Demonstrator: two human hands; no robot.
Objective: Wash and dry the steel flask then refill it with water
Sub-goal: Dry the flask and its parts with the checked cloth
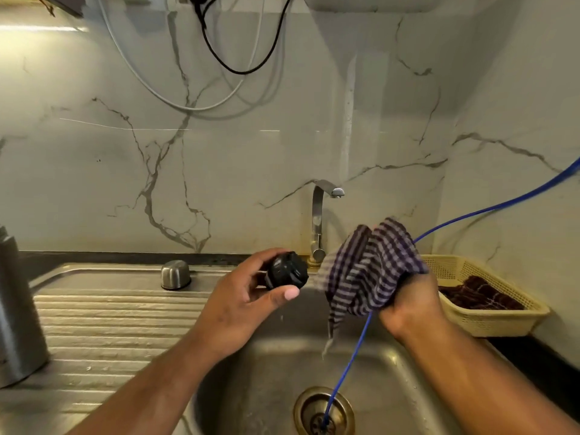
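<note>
While the left hand (248, 296) pinches the round black plastic flask cap (285, 271) at centre frame, the right hand (408, 304) clutches a bunched purple-checked cloth (370, 271). At the left edge, the brushed steel flask (15, 309) waits. It's only a fingertip hold, so that cap could drop into the steel sink (276, 365)!

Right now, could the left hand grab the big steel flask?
Probably not yet. The left hand grips the black cap, so it is busy. The way across the drainboard to the steel flask looks free, though.
</note>
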